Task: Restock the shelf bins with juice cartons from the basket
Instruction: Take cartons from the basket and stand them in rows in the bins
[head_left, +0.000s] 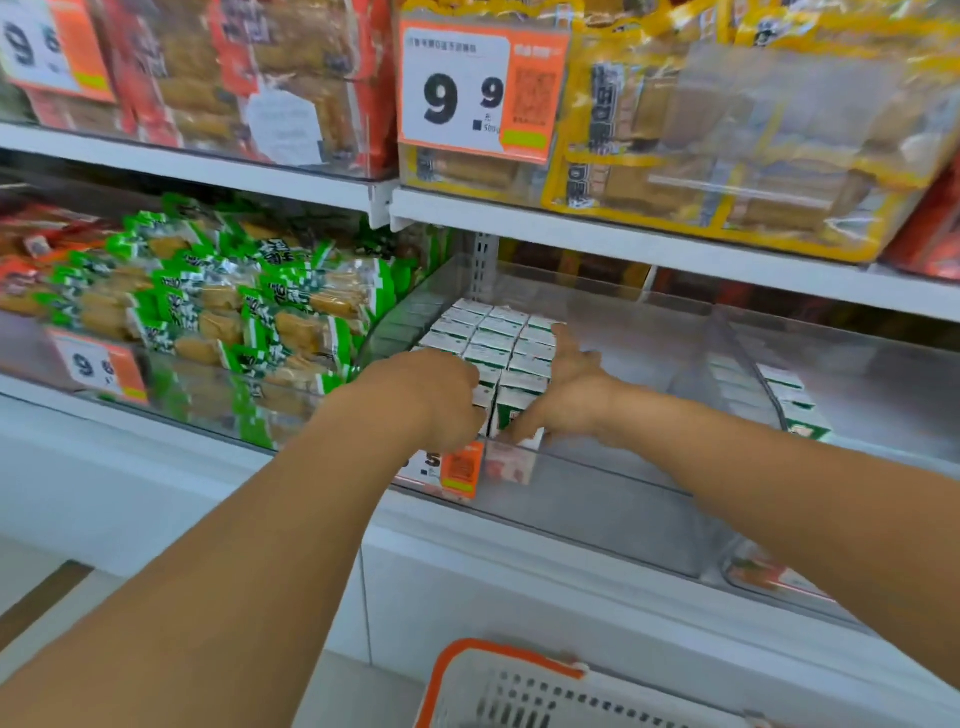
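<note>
Several white and green juice cartons (493, 343) stand packed in rows in a clear shelf bin (613, 483). My left hand (441, 395) is curled against the left side of the front cartons (519, 400). My right hand (566, 395) lies flat against their right side, fingers spread, with one finger pointing down the front carton. The two hands squeeze the front row between them. A white basket with an orange rim (498, 675) sits at the bottom edge; its inside is mostly out of view.
A second clear bin (852, 395) to the right holds a few more cartons (795, 410). Green snack packs (249, 312) fill the bin on the left. The shelf above carries bagged bread and a 9.9 price tag (467, 93). A small orange price tag (460, 467) hangs on the bin's front.
</note>
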